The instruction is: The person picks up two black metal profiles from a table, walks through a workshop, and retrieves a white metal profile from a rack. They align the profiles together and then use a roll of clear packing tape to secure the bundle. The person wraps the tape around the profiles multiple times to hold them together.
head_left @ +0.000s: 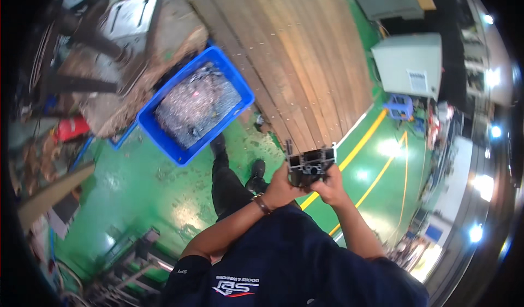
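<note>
Remotely, I have left grip (pixel 279 190) and right grip (pixel 331 188) closed on the hollow profile (pixel 312 169); even pressure (gentle on thin walls) should hold it steady.

Left hand (pixel 280 189) and right hand (pixel 332 189) near each other, curled in a grip, forearms (pixel 236 223) angled inward.

Bare hands: two; left hand (pixel 281 189) at 5 o'clock from view centre, right hand (pixel 332 189) at 4. Chambered metal profile (pixel 311 168): at least one, 4 o'clock. Black boots (pixel 258 168): two, 6 and 9 o'clock. Brown wristband (pixel 262 205): one, 6 o'clock. Rectangular blue bin (pixel 240 93): one, 10 o'clock. Pale cabinet (pixel 406 64): one, 2 o'clock
</note>
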`<state>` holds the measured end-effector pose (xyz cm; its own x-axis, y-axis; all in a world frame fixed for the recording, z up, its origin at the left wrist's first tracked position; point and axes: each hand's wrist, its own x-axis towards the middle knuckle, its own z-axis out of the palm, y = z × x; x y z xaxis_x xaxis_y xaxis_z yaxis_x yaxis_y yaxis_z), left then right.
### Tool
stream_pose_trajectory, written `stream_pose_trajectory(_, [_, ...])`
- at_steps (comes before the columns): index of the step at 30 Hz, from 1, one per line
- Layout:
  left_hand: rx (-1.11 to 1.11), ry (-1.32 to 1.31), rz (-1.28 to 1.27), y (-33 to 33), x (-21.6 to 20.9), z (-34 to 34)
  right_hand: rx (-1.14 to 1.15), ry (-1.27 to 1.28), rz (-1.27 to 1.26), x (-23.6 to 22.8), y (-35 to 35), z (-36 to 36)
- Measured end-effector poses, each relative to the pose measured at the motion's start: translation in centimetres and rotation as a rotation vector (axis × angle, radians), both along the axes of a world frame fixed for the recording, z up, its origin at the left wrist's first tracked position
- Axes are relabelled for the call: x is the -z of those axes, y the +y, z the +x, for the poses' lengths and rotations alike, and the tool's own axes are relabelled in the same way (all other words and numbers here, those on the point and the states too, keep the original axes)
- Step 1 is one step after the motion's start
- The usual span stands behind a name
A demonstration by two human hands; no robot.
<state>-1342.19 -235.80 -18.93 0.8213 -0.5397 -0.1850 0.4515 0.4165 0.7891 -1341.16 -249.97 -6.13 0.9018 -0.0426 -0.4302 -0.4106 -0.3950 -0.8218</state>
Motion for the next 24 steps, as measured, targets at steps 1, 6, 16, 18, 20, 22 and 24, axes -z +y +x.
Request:
stream_pose_trajectory(1, [0.037, -0.118, 0.098, 0.0, -0.4, 0.6, 0.013, 0.016, 0.021, -0.1, -0.5, -0.7])
stream_pose_trajectory(6, [0.211, -0.300, 0.160, -1.9, -5.8, 2.7, 0.135, -0.200, 0.082, -1.0, -2.5, -3.8])
stream_pose_trajectory(16, [0.368, -0.740, 0.157, -10.0, -6.2, -2.1, 0.374, -0.642, 0.113, -5.8, -7.5, -11.3])
stream_pose_trajectory(18, [0.452, -0.829, 0.153, -11.7, -7.3, -3.2, 0.401, -0.679, 0.022, -6.3, -8.6, -13.6])
stream_pose_trajectory(20, [0.444, -0.847, 0.184, -12.7, -7.4, -5.6, 0.426, -0.714, -0.047, -6.7, -9.8, -16.1])
stream_pose_trajectory(22, [0.521, -0.689, 0.173, -13.8, -7.6, -8.3, 0.450, -0.755, -0.098, -6.5, -11.1, -18.7])
stream_pose_trajectory(24, [0.591, -0.610, 0.174, -15.2, -7.4, -10.4, 0.458, -0.782, -0.106, -6.6, -12.4, -21.2])
